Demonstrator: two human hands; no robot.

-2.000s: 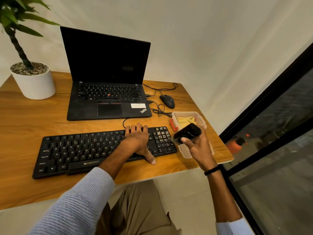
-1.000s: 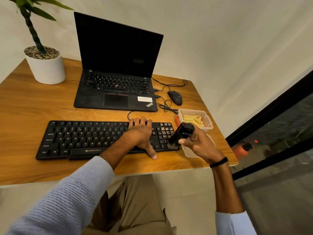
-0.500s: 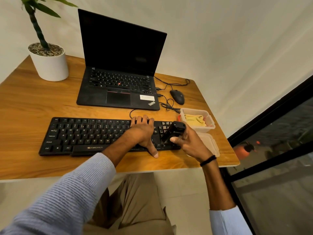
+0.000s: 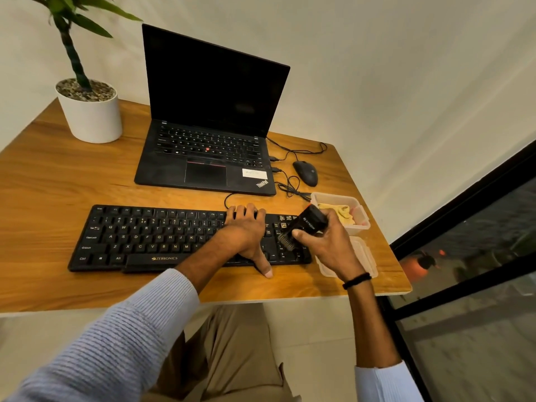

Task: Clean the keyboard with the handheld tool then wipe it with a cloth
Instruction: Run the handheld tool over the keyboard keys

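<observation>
A black keyboard (image 4: 150, 237) lies along the front of the wooden desk (image 4: 52, 181). My left hand (image 4: 246, 233) rests flat on its right-middle keys, fingers straight, thumb hanging over the front edge. My right hand (image 4: 324, 245) grips a black handheld cleaning tool (image 4: 307, 224), tilted so its brush tip touches the keys of the number pad. A yellow cloth (image 4: 338, 213) lies in a clear plastic box (image 4: 361, 227) just right of the keyboard.
An open black laptop (image 4: 208, 158) stands behind the keyboard, with a mouse (image 4: 305, 173) and tangled cables to its right. A potted plant (image 4: 88, 111) occupies the back left. The box lid (image 4: 365, 256) lies under my right wrist near the desk's right edge.
My right hand brought the tool down from above the box and left onto the number pad, tipping its brush end onto the keys. My left hand stayed put on the keyboard.
</observation>
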